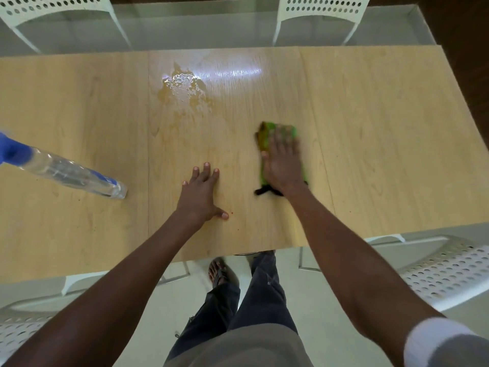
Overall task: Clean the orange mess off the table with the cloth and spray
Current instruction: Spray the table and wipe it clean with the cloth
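Green cloth, folded, stained orange along its far left edge, a black tag at the near end; lies flat on the table, right of centre. Soft and limp, probably damp: best worked under a flat palm, or lifted by pinching a folded edge.
Right hand: presses flat on the cloth, fingers straight and close together.
Orange mess: wet, beaded puddle at the far middle of the table, well apart from the cloth; fainter orange smears nearer.
Left hand: palm down on bare wood, fingers spread, holding nothing.
Spray bottle: clear plastic, blue head, standing at the left, untouched; light, likely slippery if wet.
White perforated chairs around.
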